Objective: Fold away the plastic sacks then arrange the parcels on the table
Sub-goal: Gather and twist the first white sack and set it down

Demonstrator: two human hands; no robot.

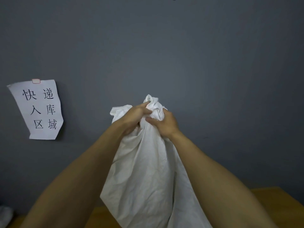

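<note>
A white sack (148,170), matt and finely creased, looks more like soft woven cloth than glossy film. Behind it, a grey wall (164,46) shows a flat, matt painted finish. At nine o'clock, a thin sheet of paper (39,111), crinkled and curling at its edges, sits under translucent tape (36,81). At five o'clock, a table (279,199) of smooth light-brown wood, dull in sheen.

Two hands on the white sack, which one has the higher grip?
The left hand: its grip is at the bunched top of the white sack, fingers reaching near the tip. The right hand clutches it just below.
</note>
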